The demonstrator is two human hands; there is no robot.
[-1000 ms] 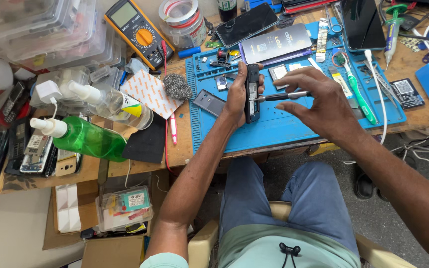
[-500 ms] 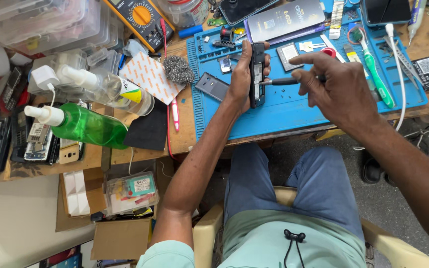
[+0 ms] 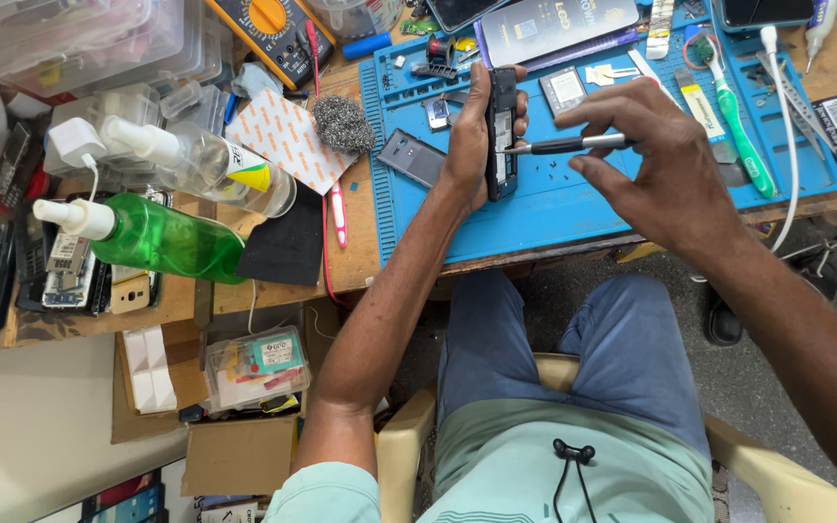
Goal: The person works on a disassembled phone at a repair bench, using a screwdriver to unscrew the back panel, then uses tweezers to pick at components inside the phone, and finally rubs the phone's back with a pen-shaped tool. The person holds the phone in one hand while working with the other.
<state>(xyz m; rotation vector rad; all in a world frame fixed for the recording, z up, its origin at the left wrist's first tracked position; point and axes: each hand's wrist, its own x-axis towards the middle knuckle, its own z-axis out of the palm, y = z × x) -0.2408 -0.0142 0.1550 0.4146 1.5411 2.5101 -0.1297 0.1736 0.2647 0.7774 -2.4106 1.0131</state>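
Observation:
My left hand point(image 3: 470, 136) grips an opened dark phone point(image 3: 502, 131) on its edge, upright above the blue work mat point(image 3: 573, 208). My right hand point(image 3: 666, 160) holds a thin screwdriver point(image 3: 559, 146) with a black and silver shaft. Its tip points left into the phone's exposed inside. Tiny dark screws lie on the mat just below the tool. A grey phone back cover point(image 3: 411, 158) rests on the mat to the left of my left hand.
A green spray bottle point(image 3: 162, 237) and a clear spray bottle point(image 3: 205, 165) lie at the left. A steel wool ball point(image 3: 343, 123), a yellow multimeter point(image 3: 278, 29), a green-handled tool point(image 3: 740, 136), other phones and a white cable point(image 3: 789, 145) crowd the bench. Boxes sit below.
The view has tilted down and moved closer, so the bench sits higher in the frame. Both hands keep hold of the phone and screwdriver, with the tip staying at the phone.

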